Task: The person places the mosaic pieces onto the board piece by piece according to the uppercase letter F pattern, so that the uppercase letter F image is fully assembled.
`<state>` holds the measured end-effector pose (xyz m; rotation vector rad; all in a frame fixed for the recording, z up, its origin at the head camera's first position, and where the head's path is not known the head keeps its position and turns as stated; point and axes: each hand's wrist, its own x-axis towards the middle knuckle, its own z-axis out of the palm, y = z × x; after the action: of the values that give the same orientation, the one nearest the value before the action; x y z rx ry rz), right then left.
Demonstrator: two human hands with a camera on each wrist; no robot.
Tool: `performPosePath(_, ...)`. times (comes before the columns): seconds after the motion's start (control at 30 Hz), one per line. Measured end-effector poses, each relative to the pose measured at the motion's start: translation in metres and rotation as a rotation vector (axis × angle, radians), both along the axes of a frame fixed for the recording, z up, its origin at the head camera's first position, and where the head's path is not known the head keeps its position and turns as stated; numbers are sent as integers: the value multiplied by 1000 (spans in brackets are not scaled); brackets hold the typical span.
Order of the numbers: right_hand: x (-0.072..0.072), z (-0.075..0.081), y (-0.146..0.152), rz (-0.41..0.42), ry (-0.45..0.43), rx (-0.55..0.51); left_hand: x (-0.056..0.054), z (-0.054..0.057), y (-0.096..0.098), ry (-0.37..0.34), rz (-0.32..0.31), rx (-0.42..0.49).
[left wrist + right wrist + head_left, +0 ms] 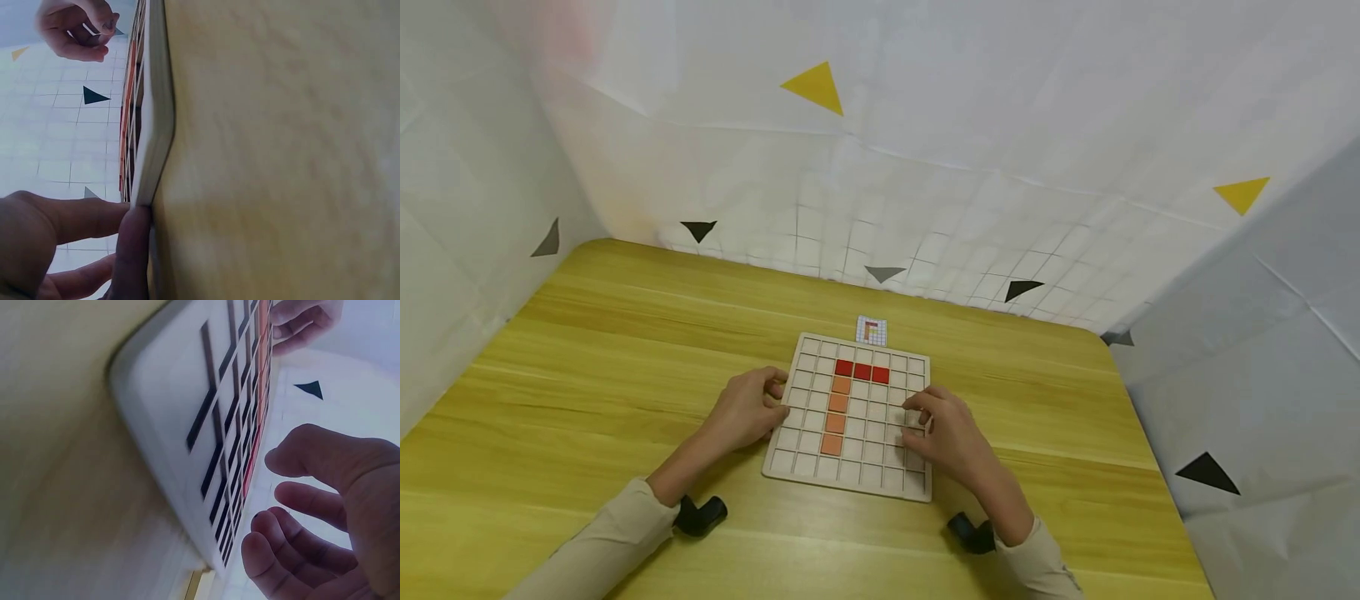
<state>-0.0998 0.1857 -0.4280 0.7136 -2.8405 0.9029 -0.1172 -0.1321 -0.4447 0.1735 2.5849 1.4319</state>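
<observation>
A pale square board (871, 490) with a grid of square recesses lies on the table. Three red tiles (862, 372) make a row near its far side, and several orange tiles (836, 423) run down in a column below the left red one. My left hand (747, 410) holds the board's left edge, thumb and a finger (133, 240) against the rim. My right hand (951, 433) hovers over the right part of the board, fingers loosely bent and apart from the thumb, with nothing visible between them. In the right wrist view its fingertips (257, 550) are off the board.
A small card (872, 331) with a printed grid and coloured pattern lies just beyond the board's far edge. The wooden table (625, 333) is enclosed by white sheets (925, 192) bearing yellow, black and grey triangles. Each wrist wears a black device (701, 516).
</observation>
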Motion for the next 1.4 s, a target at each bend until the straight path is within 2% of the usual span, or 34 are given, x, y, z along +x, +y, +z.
performPosePath(0.13, -1, -1, 8, -22, -14, 5, 0, 0, 0, 2, 2, -4)
performPosePath(0.43, -5, -4, 25, -58, 16, 14, 0, -1, 0, 23, -3, -12)
performPosePath(0.9, -16, -15, 42, -58, 42, 7, -1, -3, -1, 30, -9, 2)
performPosePath(1.4, -13, -17, 51, -82, 22, 34, -1, -4, -1, 29, -4, 2)
